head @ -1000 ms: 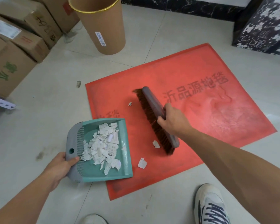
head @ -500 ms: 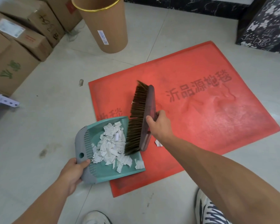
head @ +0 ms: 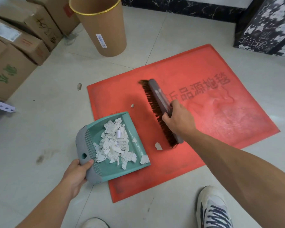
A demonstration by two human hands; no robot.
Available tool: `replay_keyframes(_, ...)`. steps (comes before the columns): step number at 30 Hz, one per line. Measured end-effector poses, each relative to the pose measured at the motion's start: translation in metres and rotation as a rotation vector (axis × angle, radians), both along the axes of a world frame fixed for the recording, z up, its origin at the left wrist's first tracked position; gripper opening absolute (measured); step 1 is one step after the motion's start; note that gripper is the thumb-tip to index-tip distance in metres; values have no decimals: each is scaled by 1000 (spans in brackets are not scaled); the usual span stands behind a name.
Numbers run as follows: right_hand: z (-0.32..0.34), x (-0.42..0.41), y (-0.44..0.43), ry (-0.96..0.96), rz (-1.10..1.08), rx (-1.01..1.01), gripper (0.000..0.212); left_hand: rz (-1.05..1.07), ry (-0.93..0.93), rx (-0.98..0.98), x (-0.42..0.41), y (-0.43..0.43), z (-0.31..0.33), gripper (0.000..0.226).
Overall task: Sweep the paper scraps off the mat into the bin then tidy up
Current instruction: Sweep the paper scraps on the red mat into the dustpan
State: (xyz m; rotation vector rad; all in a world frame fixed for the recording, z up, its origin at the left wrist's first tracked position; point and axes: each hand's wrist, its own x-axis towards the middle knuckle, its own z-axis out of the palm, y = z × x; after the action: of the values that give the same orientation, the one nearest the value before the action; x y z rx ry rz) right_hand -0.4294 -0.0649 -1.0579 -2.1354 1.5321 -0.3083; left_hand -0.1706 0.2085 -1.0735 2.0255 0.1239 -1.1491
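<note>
Here, grips the grey rear edge of the dustpan [head: 112, 172] with the left hand [head: 76, 171], thumb on top and fingers curled under, so that the open lip lies over the left part of the mat [head: 220, 120] and lets paper slide in. Keeps the pan low and nearly flat, probably to stop the heap of paper scraps [head: 115, 145] inside from spilling. Clamps the right hand [head: 178, 120] round the back of the brush [head: 158, 96], bristles down on the mat and turned toward the pan; seems to set it behind the leftovers in order to push them to the lip. Keeps the two hands well apart, each busy with its own tool. Needs to collect one loose scrap [head: 158, 146] just beside the near end of the bristles, one small crumpled piece [head: 132, 105] between brush and pan, and perhaps a bit on the tiles [head: 79, 86], too small to tell if paper. Leaves the bin [head: 105, 30] upright beyond the mat, well apart from the pan, mouth open for the emptying. Judging by this, nearly finishes the sweeping; has not yet tipped anything out.
</note>
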Motion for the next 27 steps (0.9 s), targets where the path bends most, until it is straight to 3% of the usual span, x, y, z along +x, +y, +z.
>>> replay_keyframes(3,-10,-7,12,22,73,34,27,-16,-48,15,-11,-12,-8,33)
replay_keyframes(7,-17,1,30,-103,92,161,27,5,-53,30,-21,-16,-15,35)
replay_keyframes(15,-7,31,31,-318,-80,308,23,-45,-66,47,-16,-15,-14,34)
replay_keyframes(22,3,26,9,-280,4,148,26,-38,-40,29,-11,-17,-12,31)
replay_keyframes(27,0,14,10,-199,-68,13,24,-42,-54,32,3,-18,-7,32)
